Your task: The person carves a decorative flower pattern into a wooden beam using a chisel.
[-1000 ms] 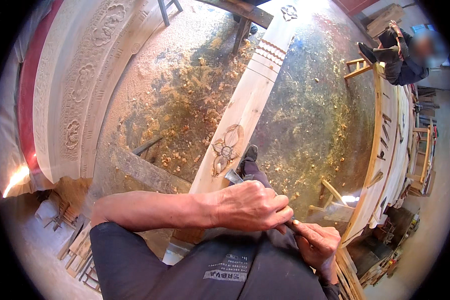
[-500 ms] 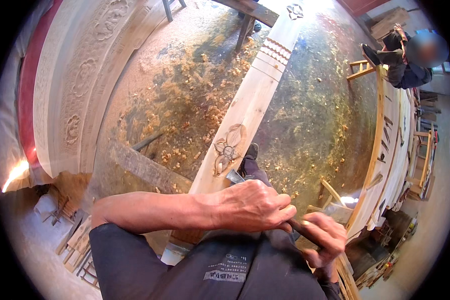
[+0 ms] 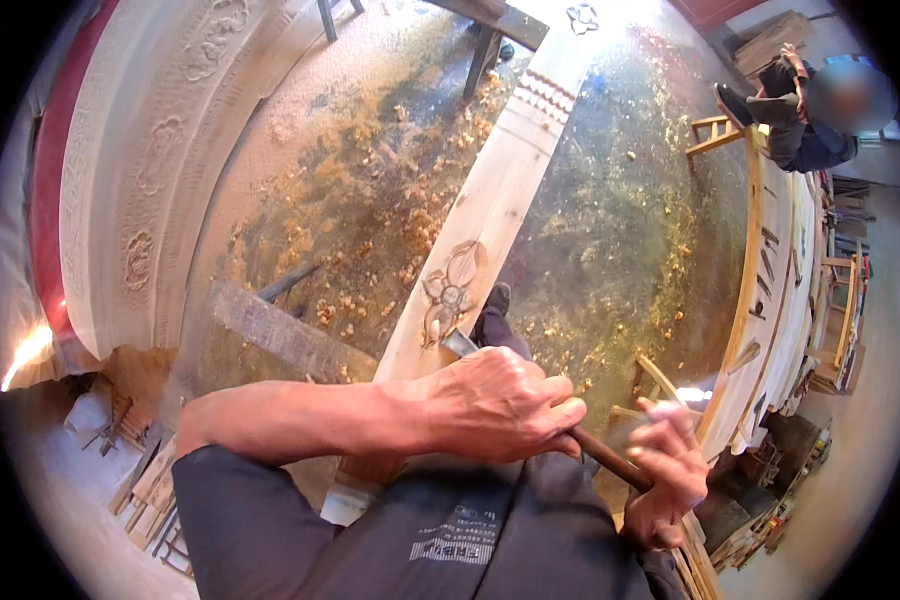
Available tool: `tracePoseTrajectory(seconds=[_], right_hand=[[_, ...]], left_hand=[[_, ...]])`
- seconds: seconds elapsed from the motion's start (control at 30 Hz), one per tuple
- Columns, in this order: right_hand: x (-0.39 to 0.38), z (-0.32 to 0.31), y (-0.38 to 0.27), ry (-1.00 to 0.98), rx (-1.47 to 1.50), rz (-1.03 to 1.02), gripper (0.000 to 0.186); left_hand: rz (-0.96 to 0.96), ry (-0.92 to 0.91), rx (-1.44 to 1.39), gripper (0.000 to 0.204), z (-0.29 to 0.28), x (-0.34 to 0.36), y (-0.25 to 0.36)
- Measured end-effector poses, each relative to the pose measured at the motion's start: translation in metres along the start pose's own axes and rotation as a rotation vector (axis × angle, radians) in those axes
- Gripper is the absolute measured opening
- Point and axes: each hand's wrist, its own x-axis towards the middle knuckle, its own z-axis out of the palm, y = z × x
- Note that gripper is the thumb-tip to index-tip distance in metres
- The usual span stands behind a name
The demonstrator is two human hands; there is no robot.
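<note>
My left hand [image 3: 495,400] is closed around a wood-carving chisel [image 3: 610,458], its forearm crossing in front of my body. The chisel's metal blade [image 3: 459,344] rests at the lower edge of a carved flower [image 3: 453,290] on a long pale wooden plank [image 3: 490,200]. From my left fist the brown handle slants down to the right. At the handle's end is my right hand [image 3: 665,480], its fingers raised and spread, somewhat blurred; the handle's end meets the palm near the thumb. Farther up the plank are scalloped bands [image 3: 545,97] and a second flower motif [image 3: 582,18].
Wood shavings [image 3: 370,240] litter the floor. A large carved panel [image 3: 140,200] stands at left. A bench with several tools [image 3: 762,270] runs along the right, where another person [image 3: 805,110] sits. A wooden trestle [image 3: 490,45] is under the plank's far end.
My right hand's fingers have lifted and spread from around the handle, and the hand has shifted slightly down and right. My left hand keeps its grip; the blade stays by the flower.
</note>
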Motion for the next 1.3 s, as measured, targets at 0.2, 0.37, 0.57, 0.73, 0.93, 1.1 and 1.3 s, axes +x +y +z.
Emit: tracePoseTrajectory(seconds=[0.2,0.37,0.57,0.73,0.93,1.1,1.3], right_hand=[[0.004,0.0,0.007,0.262,0.147,-0.061,0.088],[0.013,0.001,0.012,-0.027,0.055,-0.145,0.082],[-0.009,-0.015,0.022,-0.123,-0.172,-0.218,0.044],[-0.015,-0.008,0.008,-0.329,-0.314,-0.102,0.036],[-0.019,-0.006,0.01,-0.335,-0.232,-0.056,0.048],[-0.017,-0.004,0.007,-0.346,-0.233,-0.027,0.052],[-0.015,-0.001,0.0,-0.327,-0.227,0.008,0.049]], left_hand=[[-0.038,0.069,0.001,0.042,-0.003,-0.002,-0.001],[0.023,0.113,0.034,0.037,0.003,-0.003,-0.001],[0.22,0.247,0.383,0.021,0.001,-0.008,0.006],[0.193,0.041,0.24,0.022,0.013,-0.008,0.003],[0.176,0.004,0.212,0.024,0.01,-0.008,0.001],[0.146,0.019,0.143,0.029,0.005,-0.008,0.002],[0.132,0.019,0.113,0.033,0.005,-0.008,0.002]])
